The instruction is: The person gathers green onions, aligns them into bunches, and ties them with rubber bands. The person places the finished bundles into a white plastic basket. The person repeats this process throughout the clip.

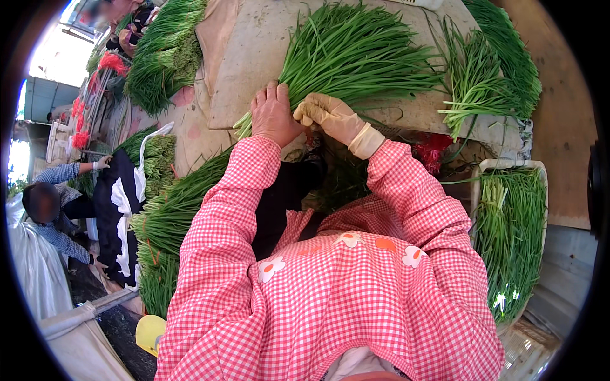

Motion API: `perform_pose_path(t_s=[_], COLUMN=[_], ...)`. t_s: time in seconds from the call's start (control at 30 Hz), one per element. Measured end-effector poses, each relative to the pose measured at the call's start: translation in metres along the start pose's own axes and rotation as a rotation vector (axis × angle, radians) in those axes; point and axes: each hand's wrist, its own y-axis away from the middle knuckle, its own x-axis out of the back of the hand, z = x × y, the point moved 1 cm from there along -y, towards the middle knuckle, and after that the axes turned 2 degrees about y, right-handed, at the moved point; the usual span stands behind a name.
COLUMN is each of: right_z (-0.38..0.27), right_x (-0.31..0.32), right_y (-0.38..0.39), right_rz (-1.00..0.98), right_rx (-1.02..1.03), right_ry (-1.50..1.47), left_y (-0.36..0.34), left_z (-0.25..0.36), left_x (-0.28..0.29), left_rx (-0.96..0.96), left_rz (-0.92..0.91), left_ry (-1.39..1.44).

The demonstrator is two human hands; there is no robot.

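Note:
A large bunch of garlic chives (359,54) lies on the pale work board, its long green leaves fanned out to the far right. Its pale stem ends (243,124) stick out to the left of my left hand (274,114). That hand is bare and wraps over the stems, gripping them against the board. Close beside it, my right hand (330,120) wears a cream rubber glove. Its fingers are pinched together at the near side of the bunch; what they hold, if anything, is hidden.
Looser chives (480,82) lie at the board's right. A white crate (545,190) packed with chives stands at right. More chive bundles (178,197) are stacked at left. Red ties (432,149) hang below the board (238,57). Another person (57,209) handles dark cloth at far left.

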Motion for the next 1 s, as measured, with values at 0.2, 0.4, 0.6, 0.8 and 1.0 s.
perform_pose_path(t_s=[0.2, 0.4, 0.6, 0.8, 1.0], right_z=[0.008, 0.005, 0.007, -0.006, -0.042], right_x=[0.006, 0.002, 0.003, -0.01, -0.033], right_y=[-0.006, -0.004, 0.0, 0.008, 0.002], right_rz=[0.086, 0.163, 0.188, 0.221, 0.141], right_rx=[0.074, -0.025, -0.076, 0.051, 0.361], right_ry=[-0.059, -0.114, -0.084, 0.13, 0.614], left_y=[-0.004, -0.003, -0.003, -0.012, -0.008], left_z=[0.001, -0.001, 0.001, -0.006, -0.004], left_x=[0.005, 0.005, 0.002, 0.006, 0.004], left_rx=[0.049, 0.051, 0.03, 0.04, 0.044], left_rz=[-0.056, -0.033, -0.019, -0.123, -0.249], left_ry=[0.022, 0.032, 0.017, -0.037, 0.006])
